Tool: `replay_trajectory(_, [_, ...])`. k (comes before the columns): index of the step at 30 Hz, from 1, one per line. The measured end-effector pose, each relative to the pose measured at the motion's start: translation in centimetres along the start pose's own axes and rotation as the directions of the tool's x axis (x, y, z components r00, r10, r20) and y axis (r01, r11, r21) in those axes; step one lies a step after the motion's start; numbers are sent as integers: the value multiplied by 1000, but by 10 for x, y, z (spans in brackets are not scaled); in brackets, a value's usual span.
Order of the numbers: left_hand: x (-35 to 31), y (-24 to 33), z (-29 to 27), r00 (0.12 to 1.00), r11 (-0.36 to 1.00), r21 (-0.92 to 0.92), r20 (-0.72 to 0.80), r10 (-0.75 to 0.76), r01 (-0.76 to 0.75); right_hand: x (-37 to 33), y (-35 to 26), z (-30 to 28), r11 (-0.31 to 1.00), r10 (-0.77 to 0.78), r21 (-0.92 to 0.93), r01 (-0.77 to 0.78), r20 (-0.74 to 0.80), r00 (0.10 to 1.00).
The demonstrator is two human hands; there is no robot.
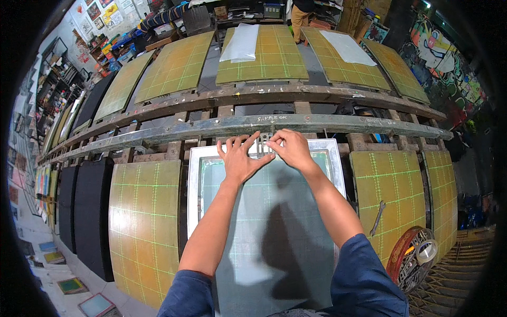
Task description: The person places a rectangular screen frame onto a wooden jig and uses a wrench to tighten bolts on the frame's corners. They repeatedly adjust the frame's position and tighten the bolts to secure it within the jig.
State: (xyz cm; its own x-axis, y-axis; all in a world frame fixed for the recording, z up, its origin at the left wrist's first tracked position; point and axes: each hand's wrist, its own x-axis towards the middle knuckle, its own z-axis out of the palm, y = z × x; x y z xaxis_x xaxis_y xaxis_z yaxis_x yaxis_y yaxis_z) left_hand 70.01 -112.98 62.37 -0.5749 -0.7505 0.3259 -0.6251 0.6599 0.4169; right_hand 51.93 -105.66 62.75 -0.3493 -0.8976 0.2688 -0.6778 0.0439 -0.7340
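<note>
A silk-screen frame [339, 182] with a pale metal rim and grey-green mesh [245, 222] lies in front of me. At the middle of its far edge is a small slotted metal bracket [265, 141], against the dark rail [211, 126]. My left hand [240, 162] rests over the far rim beside the bracket, fingers spread and thumb stretched toward it. On the bracket's right side, my right hand [293, 150] has thumb and fingertips pinched together. Whatever small part lies in that pinch is hidden by the fingers.
Yellow-green boards [145, 211] with bright grid lines flank the frame. A wrench [378, 217] lies on the right board, near a round basket [401, 251] holding tools and a tape roll [426, 251]. Beyond the rails, white sheets [243, 45] lie on boards; a person [300, 21] stands behind.
</note>
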Motion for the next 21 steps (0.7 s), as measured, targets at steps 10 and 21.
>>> replay_trajectory(10, [3, 6, -3, 999, 1000, -20, 36, 0, 1, 3, 15, 1, 998, -51, -25, 51, -22, 998])
replay_trajectory(21, [1, 2, -4, 999, 1000, 19, 34, -9, 8, 2, 0, 0, 999, 25, -25, -26, -27, 999])
